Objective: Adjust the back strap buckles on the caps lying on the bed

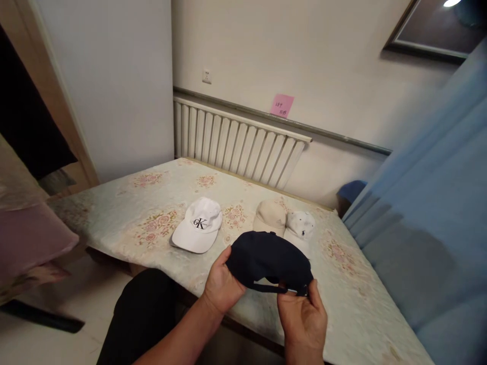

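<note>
A dark navy baseball cap (272, 258) is held up over the near edge of the table, its back strap and metal buckle facing me. My left hand (224, 284) grips the cap's left side, and my right hand (303, 309) grips its lower right by the buckle; the fingers behind the cloth are partly hidden. Beyond the navy cap lie a beige cap (269, 215) and, touching it on the right, a white cap with a small dark emblem (300, 225). Farther left, a white cap with black "CK" lettering (201, 223) rests with its brim toward me.
A flower-patterned cloth covers the table (125, 223). Behind it a white radiator (236, 144) runs along the wall, with a pink note (282, 105) above. A blue curtain (429, 203) hangs on the right. Pink fabric (34, 238) is at the left.
</note>
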Demonstrator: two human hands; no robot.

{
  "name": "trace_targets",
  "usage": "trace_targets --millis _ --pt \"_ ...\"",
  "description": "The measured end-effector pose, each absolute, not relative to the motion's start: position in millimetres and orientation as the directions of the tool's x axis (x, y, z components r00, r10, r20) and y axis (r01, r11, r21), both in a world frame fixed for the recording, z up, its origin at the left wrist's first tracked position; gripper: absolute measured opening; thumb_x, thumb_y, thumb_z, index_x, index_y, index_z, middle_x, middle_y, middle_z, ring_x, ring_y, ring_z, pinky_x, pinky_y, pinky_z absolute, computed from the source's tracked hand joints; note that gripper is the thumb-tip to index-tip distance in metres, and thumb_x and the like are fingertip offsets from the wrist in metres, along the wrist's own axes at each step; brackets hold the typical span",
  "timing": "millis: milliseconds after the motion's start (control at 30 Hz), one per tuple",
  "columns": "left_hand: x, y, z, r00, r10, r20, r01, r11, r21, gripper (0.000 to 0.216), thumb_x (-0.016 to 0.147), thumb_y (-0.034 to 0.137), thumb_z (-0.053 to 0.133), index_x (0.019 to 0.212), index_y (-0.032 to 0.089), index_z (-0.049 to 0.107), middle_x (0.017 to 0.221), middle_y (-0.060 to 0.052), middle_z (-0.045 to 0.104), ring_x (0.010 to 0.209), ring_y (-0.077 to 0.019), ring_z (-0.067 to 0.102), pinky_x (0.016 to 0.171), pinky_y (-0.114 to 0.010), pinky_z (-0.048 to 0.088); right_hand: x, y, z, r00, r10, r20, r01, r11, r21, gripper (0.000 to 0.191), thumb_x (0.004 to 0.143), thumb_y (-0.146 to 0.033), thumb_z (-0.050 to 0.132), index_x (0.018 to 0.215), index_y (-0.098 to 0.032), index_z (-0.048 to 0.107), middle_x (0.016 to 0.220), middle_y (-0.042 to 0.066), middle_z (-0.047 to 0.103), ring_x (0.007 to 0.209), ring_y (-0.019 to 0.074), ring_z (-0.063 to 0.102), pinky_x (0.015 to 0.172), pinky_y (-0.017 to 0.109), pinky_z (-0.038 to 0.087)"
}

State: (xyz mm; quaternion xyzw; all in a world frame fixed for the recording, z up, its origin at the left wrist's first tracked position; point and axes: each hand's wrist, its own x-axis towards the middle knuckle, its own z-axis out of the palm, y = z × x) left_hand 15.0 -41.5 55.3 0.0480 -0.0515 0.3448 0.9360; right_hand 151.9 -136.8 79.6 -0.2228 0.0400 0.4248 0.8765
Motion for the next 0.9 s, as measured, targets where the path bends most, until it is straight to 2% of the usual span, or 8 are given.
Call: trace_targets --millis 133,367,500,633,767,900 --pt "14 -41 54 0.744 0.624 0.241 -0.655 0.753 0.071 0.046 0.094 0.032 0.027 0.119 0.007 0.057 0.12 -0.009 0.06 0.12 -0.0183 0.049 0.113 -0.033 0.019 153 -137 81 0.638 0.719 -0.276 -0.762 0.539 -0.357 0.023 0.088 -0.027 0.046 0.1 -0.022 0.065 0.091 0.001 0.073 0.09 0.0128 0.066 0.078 0.033 0.054" --pt "13 -39 49 0.746 0.555 0.368 -0.625 0.775 0.098 0.052 0.096 0.035 0.019 0.124 0.008 0.053 0.127 -0.009 0.055 0.125 -0.0188 0.043 0.113 -0.034 0.016 155 -138 79 0.622 0.692 -0.366 -0.783 0.541 -0.308 0.021 0.089 -0.023 0.046 0.092 -0.024 0.066 0.086 -0.003 0.074 0.08 0.0086 0.068 0.067 0.024 0.055" --pt "15 -38 46 0.753 0.572 0.326 -0.629 0.771 0.1 0.052 0.096 0.037 0.021 0.124 0.008 0.053 0.126 -0.01 0.055 0.124 -0.0203 0.045 0.113 -0.036 0.019 155 -139 76 0.619 0.711 -0.334 -0.784 0.534 -0.316 0.018 0.087 -0.025 0.049 0.092 -0.024 0.066 0.09 -0.002 0.073 0.083 0.0096 0.068 0.068 0.025 0.056" --pt "18 -39 45 0.761 0.587 0.276 -0.63 0.77 0.101 0.05 0.096 0.034 0.021 0.121 0.008 0.056 0.124 -0.01 0.057 0.12 -0.019 0.049 0.111 -0.035 0.024 152 -140 73 0.594 0.731 -0.335 -0.802 0.511 -0.309 0.014 0.082 -0.025 0.055 0.09 -0.024 0.066 0.09 -0.003 0.074 0.086 0.0122 0.067 0.076 0.031 0.056" --pt "18 -39 45 0.77 0.583 0.261 -0.621 0.779 0.092 0.05 0.096 0.032 0.022 0.118 0.006 0.058 0.119 -0.011 0.061 0.115 -0.0177 0.054 0.107 -0.032 0.032 147 -139 74 0.544 0.764 -0.347 -0.838 0.47 -0.277 0.015 0.083 -0.022 0.054 0.087 -0.019 0.068 0.087 0.001 0.074 0.085 0.0147 0.068 0.083 0.035 0.054" --pt "18 -44 49 0.755 0.628 0.19 -0.648 0.758 0.072 0.048 0.095 0.037 0.028 0.115 0.009 0.06 0.116 -0.012 0.063 0.112 -0.0213 0.056 0.107 -0.041 0.033 146 -139 76 0.538 0.787 -0.302 -0.84 0.469 -0.273 0.018 0.084 -0.02 0.051 0.091 -0.019 0.067 0.091 0.002 0.073 0.088 0.0134 0.067 0.088 0.035 0.052"
